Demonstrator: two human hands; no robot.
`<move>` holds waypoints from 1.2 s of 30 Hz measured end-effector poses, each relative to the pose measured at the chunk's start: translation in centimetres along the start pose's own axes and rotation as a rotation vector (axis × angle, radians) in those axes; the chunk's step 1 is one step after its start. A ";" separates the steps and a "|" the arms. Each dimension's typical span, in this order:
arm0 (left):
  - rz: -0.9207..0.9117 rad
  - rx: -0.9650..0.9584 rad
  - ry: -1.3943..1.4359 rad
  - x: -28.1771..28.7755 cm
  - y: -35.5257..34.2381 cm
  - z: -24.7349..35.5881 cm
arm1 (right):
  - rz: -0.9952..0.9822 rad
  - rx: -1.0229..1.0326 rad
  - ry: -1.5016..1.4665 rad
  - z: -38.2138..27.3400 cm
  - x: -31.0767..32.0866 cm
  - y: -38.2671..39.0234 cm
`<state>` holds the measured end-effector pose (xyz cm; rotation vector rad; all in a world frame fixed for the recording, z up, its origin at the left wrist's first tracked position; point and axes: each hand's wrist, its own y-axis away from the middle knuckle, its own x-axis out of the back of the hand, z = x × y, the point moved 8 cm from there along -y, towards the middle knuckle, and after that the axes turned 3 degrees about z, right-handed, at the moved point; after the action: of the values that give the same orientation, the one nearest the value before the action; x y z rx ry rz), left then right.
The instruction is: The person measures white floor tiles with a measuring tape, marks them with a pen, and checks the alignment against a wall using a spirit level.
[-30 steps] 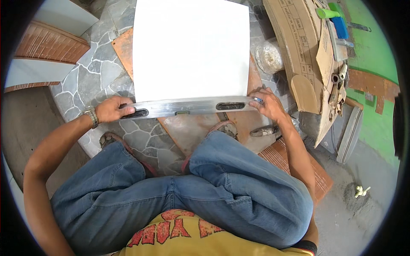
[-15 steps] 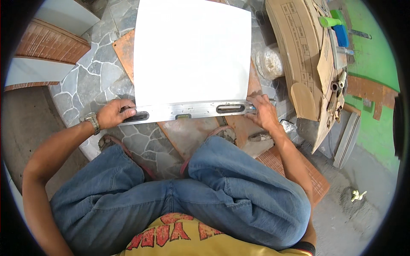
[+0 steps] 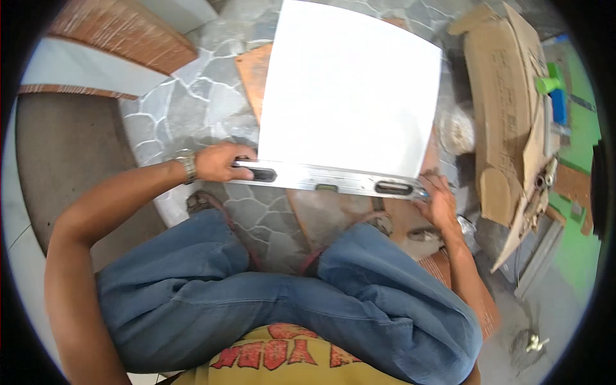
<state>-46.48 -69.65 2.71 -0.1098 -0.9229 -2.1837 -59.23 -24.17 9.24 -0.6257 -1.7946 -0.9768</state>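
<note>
A silver spirit level (image 3: 298,176) lies along the near edge of a large white tile (image 3: 350,90). My left hand (image 3: 221,162), with a watch at the wrist, grips the level's left end, its thumb by the dark hand slot. My right hand (image 3: 439,200) closes around the other end, beside the second slot and near the tile's right corner. Part of the right fingers is hidden behind the level. Under the tile, orange-brown boards (image 3: 255,74) stick out at the sides.
Stone-patterned flooring (image 3: 215,102) surrounds the tile. Stacked tiles (image 3: 106,67) stand at the left, above a dark brown slab (image 3: 77,160). On the right are a clear plastic bundle (image 3: 457,128), a cardboard box (image 3: 497,109), a green-handled tool (image 3: 548,85) and a pale pipe fitting (image 3: 536,343).
The whole view has swung, so tile, level and hands appear farther right and slightly lower. Both hands still hold the level at the tile's near edge.
</note>
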 end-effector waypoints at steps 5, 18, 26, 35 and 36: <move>-0.014 -0.009 0.097 -0.3 0.2 -1.0 | -0.030 -0.020 -0.030 -0.9 0.3 -0.4; -0.048 -0.011 0.178 -0.2 0.2 -1.3 | -0.037 -0.023 -0.080 -0.6 0.2 -1.0; -0.030 0.052 0.168 -0.2 0.0 -2.0 | -0.036 -0.027 -0.127 -0.5 0.4 -1.3; -0.041 0.012 0.113 0.2 -0.2 -1.5 | -0.054 -0.018 -0.095 -0.9 0.3 -1.5; -0.040 0.022 0.107 0.3 -0.2 -1.4 | -0.044 -0.004 -0.092 -1.0 0.4 -1.5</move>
<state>-46.55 -70.61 1.63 0.0366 -0.8956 -2.1925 -60.05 -25.83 9.35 -0.6450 -1.8944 -0.9956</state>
